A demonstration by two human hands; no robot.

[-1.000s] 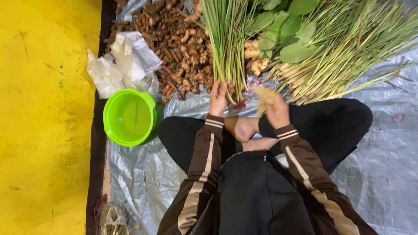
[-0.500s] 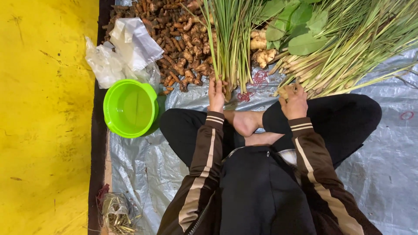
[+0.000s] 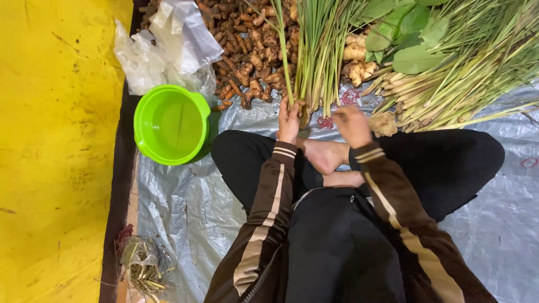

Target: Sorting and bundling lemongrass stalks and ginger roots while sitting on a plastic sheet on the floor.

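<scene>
Single head-worn view, straight down, close over lap and tarp [image 3: 185, 213].

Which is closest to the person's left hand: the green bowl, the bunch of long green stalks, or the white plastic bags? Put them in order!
From the left hand:
1. The bunch of long green stalks: the hand touches its base, just to the right.
2. The green bowl: off to the left on the grey sheet.
3. The white plastic bags: farthest, up and left, beyond the bowl.

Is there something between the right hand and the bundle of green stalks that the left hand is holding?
Nothing visible is in the way. The left hand grips the base of the stalk bundle, and the right hand is just beside it, with only the grey plastic sheet and red rubber bands underneath.
</scene>
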